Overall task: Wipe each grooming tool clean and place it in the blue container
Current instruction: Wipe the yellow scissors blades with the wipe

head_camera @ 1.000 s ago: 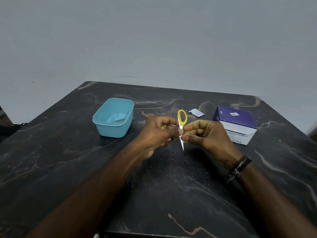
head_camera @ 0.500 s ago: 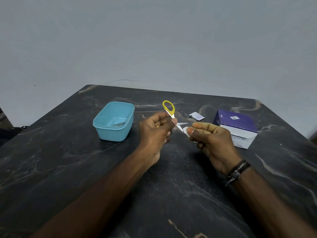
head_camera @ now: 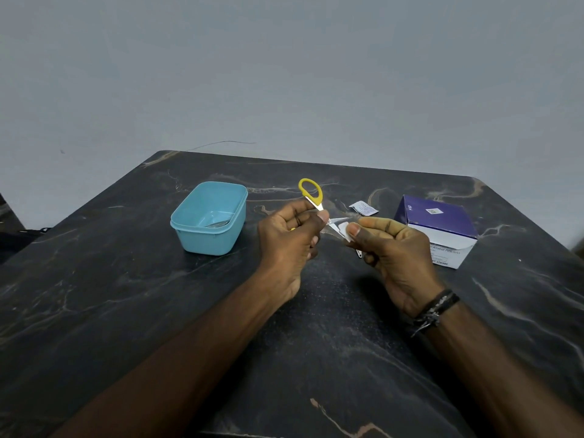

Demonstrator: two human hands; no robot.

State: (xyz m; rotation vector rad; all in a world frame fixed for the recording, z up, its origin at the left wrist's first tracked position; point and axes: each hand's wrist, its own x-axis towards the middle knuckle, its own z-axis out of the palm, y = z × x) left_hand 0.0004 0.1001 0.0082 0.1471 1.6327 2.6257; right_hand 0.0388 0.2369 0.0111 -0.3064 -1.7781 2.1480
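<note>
Our left hand (head_camera: 289,238) grips yellow scissors (head_camera: 311,192); right hand (head_camera: 390,251) pinches white wipe (head_camera: 343,230) on blade. Blue container (head_camera: 208,216) at ten o'clock.

Dim, even light; soft shadows; wide-angle bending at edges.

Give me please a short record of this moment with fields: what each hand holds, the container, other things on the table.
left hand: grips the yellow-handled scissors, blades apart
right hand: pinches a white wipe on one blade
blue container: on the table, left of the hands, a metal tool already inside
purple box: right side, flap open
torn sachet: lies between scissors and box
wiping: seems under way, scissors not yet in the container
</note>
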